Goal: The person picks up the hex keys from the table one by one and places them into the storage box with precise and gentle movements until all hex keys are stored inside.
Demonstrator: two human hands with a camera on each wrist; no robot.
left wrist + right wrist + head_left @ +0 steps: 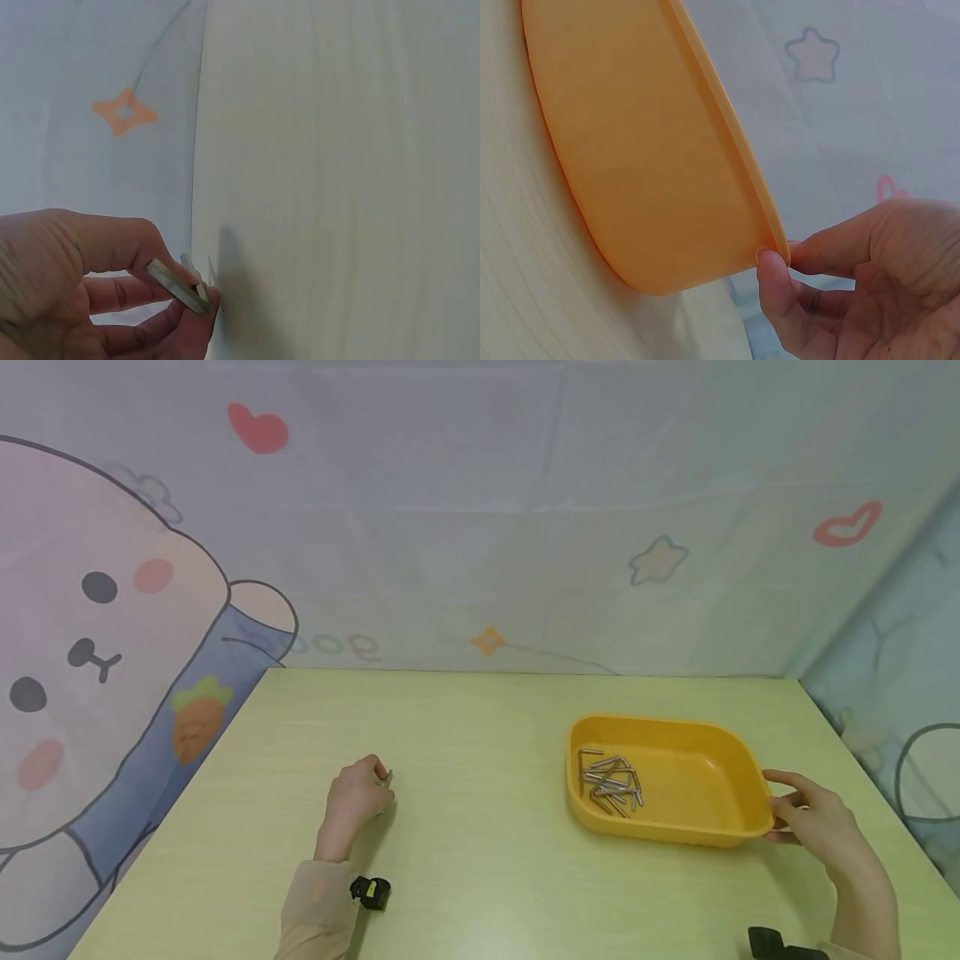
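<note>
Cartoon backdrop (480, 527) behind table (480, 860); metal pins (611, 781) fill tray (697, 827).

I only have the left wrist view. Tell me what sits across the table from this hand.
Observer: A yellow tray stands to the right.
Operator: Report its contents.
Observer: A cluster of small metal hex keys lies in its left half.
Operator: Give me the other hand.
Observer: The right hand pinches the tray's right rim, thumb against the rim's edge.
Operator: Confirm my side from above.
Observer: The left hand rests on the table, pinching small metal pieces.
</note>
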